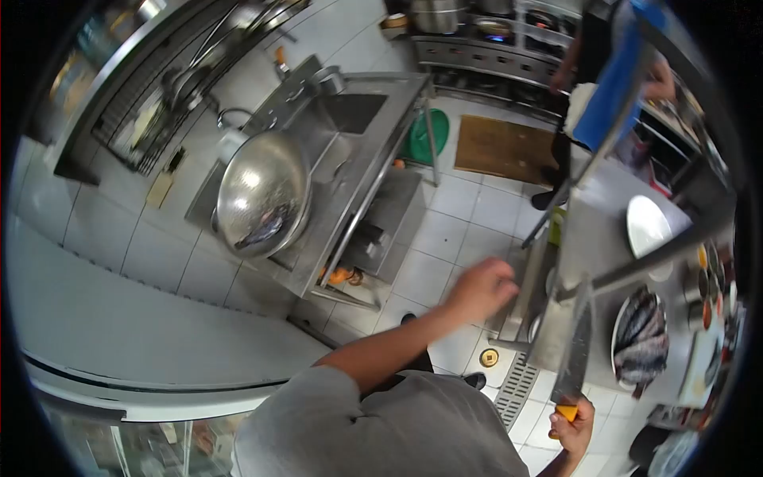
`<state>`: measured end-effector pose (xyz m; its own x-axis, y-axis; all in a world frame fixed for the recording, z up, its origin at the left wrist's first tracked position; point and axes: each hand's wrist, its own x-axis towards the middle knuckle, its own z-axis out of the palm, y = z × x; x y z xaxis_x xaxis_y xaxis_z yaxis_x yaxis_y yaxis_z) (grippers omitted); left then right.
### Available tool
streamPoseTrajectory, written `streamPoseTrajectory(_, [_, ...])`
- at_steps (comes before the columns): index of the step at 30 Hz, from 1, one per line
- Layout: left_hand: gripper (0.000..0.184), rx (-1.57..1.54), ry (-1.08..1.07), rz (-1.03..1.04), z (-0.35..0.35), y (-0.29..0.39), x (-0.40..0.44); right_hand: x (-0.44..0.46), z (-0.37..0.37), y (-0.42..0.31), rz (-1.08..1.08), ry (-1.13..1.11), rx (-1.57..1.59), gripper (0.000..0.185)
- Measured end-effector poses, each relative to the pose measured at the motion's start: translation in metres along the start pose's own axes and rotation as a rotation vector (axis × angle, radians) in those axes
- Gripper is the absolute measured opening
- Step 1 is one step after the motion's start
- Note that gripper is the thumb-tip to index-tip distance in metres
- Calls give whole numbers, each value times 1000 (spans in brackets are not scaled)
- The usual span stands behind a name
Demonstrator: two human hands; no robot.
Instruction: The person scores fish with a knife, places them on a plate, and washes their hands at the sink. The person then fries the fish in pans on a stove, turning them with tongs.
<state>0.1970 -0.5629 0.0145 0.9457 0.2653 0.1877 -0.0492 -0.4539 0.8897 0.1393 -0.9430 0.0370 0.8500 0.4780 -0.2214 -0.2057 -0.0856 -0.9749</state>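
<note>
My right hand (574,429), low on the right, is closed round the yellow handle of a large kitchen knife (574,358). The broad blade points up and away from me beside the corner of a steel table. My left hand (481,290) hovers over the tiled floor, left of that table. It is blurred, its fingers look loosely curled, and nothing shows in them. Whole dark fish (642,338) lie piled on an oval plate on the steel table, right of the blade. Another fish (262,229) rests inside a big metal bowl (262,175) at the sink.
On the left stands a steel sink unit (350,151) under a wire rack. A person in a blue apron (612,103) is near the stove (493,60). The steel table (588,215) has a slanting metal post and a white plate (648,225). A floor grate (517,389) lies below.
</note>
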Motion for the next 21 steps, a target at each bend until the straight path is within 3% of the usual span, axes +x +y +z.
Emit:
streamPoseTrajectory(1, [26, 4, 87, -209, -56, -7, 2, 26, 13, -8, 34, -51, -98, 29])
streamPoseTrajectory(4, [30, 559, 504, -69, -233, -59, 3, 105, 73, -41, -9, -221, -300, 24])
streamPoseTrajectory(7, [34, 903, 540, -312, -380, -141, -18, 170, 133, -58, -109, -393, -415, 21])
streamPoseTrajectory(8, [43, 983, 376, -564, -415, -161, -23, 184, 160, -75, -21, -406, -432, 20])
streamPoseTrajectory(12, [65, 1103, 45, -815, -477, -242, -41, 238, 240, -95, -166, -556, -555, 21])
streamPoseTrajectory(16, [59, 1077, 84, -774, -475, -243, -41, 270, 313, -113, -344, -634, -563, 19])
streamPoseTrajectory(21, [43, 1036, 232, -701, -495, -280, -45, 297, 384, -129, -304, -704, -619, 25])
